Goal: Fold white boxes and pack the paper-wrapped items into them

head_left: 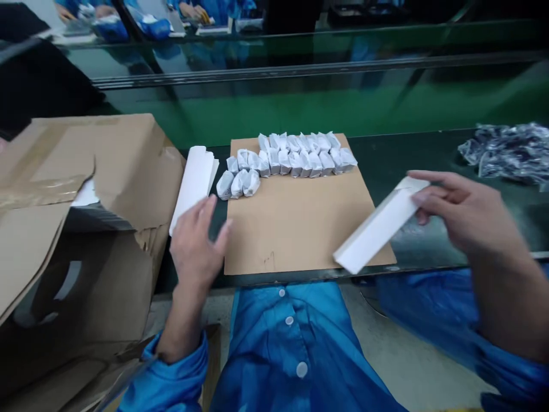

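My right hand grips one end of a long white flat box, which slants down over the right edge of a brown cardboard sheet. My left hand rests open by the sheet's left edge, fingers spread, fingertips touching a stack of white flat boxes. Several small white-wrapped packets lie in rows along the far part of the sheet.
A large open cardboard carton stands at the left. A heap of clear plastic bags lies at the far right on the green conveyor belt. Other people in blue sleeves work across the belt.
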### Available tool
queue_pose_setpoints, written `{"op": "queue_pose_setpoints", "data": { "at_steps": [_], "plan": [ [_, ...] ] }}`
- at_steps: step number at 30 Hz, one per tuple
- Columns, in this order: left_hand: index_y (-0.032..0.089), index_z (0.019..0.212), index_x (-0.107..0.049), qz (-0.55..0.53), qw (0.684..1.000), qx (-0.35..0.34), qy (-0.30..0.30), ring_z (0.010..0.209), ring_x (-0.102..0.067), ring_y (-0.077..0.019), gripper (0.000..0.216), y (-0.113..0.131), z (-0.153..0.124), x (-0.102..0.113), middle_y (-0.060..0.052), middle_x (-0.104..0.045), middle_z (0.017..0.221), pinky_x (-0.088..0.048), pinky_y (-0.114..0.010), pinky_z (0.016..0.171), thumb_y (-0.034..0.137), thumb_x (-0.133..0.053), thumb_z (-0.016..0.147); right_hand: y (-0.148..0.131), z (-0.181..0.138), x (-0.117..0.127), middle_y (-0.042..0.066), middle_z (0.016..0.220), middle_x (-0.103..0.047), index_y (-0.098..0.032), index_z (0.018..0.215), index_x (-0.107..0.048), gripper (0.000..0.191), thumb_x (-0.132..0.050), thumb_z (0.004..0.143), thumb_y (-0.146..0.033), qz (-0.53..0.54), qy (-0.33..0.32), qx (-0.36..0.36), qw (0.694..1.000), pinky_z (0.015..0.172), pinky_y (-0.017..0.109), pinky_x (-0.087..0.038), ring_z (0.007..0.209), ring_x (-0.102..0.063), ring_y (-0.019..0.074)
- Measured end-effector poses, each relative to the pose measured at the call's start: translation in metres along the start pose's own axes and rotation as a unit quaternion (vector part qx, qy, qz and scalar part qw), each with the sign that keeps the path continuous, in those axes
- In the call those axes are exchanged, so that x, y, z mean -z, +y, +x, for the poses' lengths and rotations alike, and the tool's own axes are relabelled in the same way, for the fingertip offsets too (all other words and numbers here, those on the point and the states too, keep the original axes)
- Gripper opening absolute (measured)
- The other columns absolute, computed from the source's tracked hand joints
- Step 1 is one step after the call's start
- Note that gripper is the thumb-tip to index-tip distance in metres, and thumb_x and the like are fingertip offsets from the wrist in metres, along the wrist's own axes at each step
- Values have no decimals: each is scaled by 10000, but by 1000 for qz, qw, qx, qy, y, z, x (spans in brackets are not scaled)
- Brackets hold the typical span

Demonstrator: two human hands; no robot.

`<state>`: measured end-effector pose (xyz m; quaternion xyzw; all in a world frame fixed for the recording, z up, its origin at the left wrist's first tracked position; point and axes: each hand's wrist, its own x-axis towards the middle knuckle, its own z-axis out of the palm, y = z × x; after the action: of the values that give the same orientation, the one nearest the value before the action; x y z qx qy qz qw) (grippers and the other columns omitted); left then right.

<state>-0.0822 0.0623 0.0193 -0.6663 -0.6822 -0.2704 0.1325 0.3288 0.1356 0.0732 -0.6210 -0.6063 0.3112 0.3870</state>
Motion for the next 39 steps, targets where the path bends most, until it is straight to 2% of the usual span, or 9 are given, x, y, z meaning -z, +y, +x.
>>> {"op": "queue_pose_setpoints", "data": {
  "at_steps": [5, 9, 13, 17, 21, 26, 30, 33, 39],
  "plan": [
    [95, 1305, -565, 107, 974, 126, -152, 1260, -548, -389, 460, -42, 25, -17, -238, -567, 1391, -498, -494, 930, 341, -459, 930, 57, 62, 75, -2, 513, -553, -287, 1053, -740, 391, -735, 736, -516, -93, -17, -29, 995, 506, 356, -380, 473, -497, 154],
    [125, 1129, -649, 126, 971, 161, -126, 1037, -667, -367, 380, -36, 29, -22, -226, -685, 1180, -515, -445, 764, 289, -356, 950, 72, 86, 78, 103, 772, -680, -288, 1008, -724, 352, -683, 795, -565, -206, 31, 12, 978, 523, 386, -463, 597, -619, 233],
    [168, 1091, -692, 133, 968, 201, -73, 881, -704, -350, 338, -35, 31, -22, -190, -737, 1038, -501, -448, 729, 299, -425, 931, 38, 66, 18, 208, 1141, -653, -215, 1217, -669, 367, -582, 907, -392, -375, 138, 144, 906, 705, 444, -507, 861, -658, 302],
    [182, 1152, -707, 109, 976, 185, -32, 1010, -713, -309, 355, -39, 24, -19, -155, -718, 1193, -536, -412, 804, 339, -446, 970, -18, 3, -80, 152, 1221, -656, -175, 1242, -637, 352, -552, 918, -283, -228, 14, 242, 943, 712, 369, -554, 770, -659, 190],
    [138, 1201, -691, 35, 986, 72, 144, 1069, -710, -252, 315, -11, -6, -13, -161, -724, 1178, -539, -349, 915, 246, -533, 951, -66, -54, -172, 155, 1346, -591, -184, 1442, -429, 588, -596, 926, -411, 139, -298, 92, 940, 817, 337, -579, 998, -670, 183],
    [188, 1451, -474, -121, 977, -156, 76, 1181, -657, -273, 666, 56, -61, 10, -147, -685, 1272, -497, -425, 1055, 254, -722, 837, -73, -52, -207, 129, 1189, -651, -123, 1282, -523, 475, -568, 934, -443, 294, -273, 23, 916, 820, 304, -530, 1005, -626, 197],
    [246, 1539, -303, -302, 944, 67, 119, 1343, -520, -310, 724, 55, -58, 39, -158, -467, 1516, -518, -472, 1023, 431, -605, 908, -55, -25, -156, 43, 926, -670, -112, 1001, -637, 312, -645, 896, -406, 133, -489, 111, 855, 650, 238, -450, 803, -597, 151],
    [209, 1367, -558, -386, 897, 192, -102, 983, -707, -255, 592, 30, -38, 41, -118, -711, 1185, -599, -327, 743, 449, -685, 841, -54, -20, -122, 20, 862, -665, -130, 969, -640, 258, -607, 932, -382, 11, -589, 175, 789, 635, 226, -432, 759, -604, 135],
    [151, 846, -698, -545, 740, 358, -161, 635, -663, -174, 357, 32, -28, 21, -33, -704, 724, -557, -275, 526, 483, -751, 727, -56, -66, -120, 202, 1243, -630, -84, 1451, -398, 732, -634, 896, -500, -284, -267, 352, 851, 867, 444, -507, 1079, -614, 320]
  ]
}}
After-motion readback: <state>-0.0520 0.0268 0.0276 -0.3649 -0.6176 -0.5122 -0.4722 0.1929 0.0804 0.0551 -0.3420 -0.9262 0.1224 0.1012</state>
